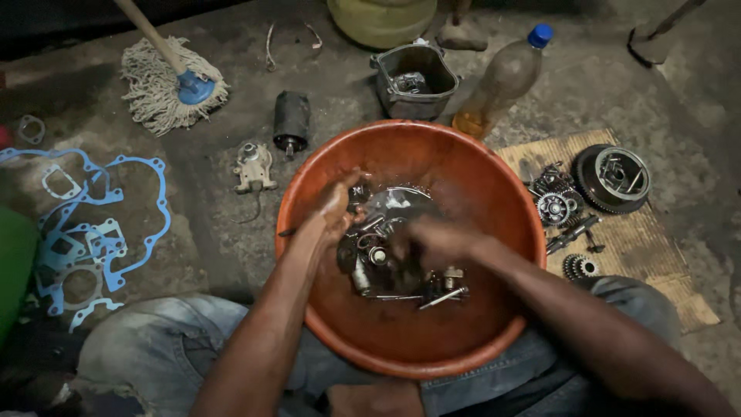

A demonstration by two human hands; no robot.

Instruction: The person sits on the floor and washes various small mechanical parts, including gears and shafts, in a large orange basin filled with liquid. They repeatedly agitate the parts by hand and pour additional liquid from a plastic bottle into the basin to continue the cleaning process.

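Both hands are working inside the orange basin [494,193]: left hand [333,210] is curling, grip indeterminate, at the left edge of the metal parts [386,247]; right hand [436,241], blurred, is lying nearer, atop them.

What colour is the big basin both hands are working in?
The basin is orange-red, darkened with grime inside; the head view shows it best.

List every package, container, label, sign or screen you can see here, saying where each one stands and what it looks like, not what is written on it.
Plastic bottle: lying tilted beyond the orange basin, clear, blue cap, amber liquid at the bottom, no label visible.
Yellow-green tub: top edge, round, mostly cut off.
Grey metal box: open, beside the bottle, small parts inside.
No signs or screens in view.
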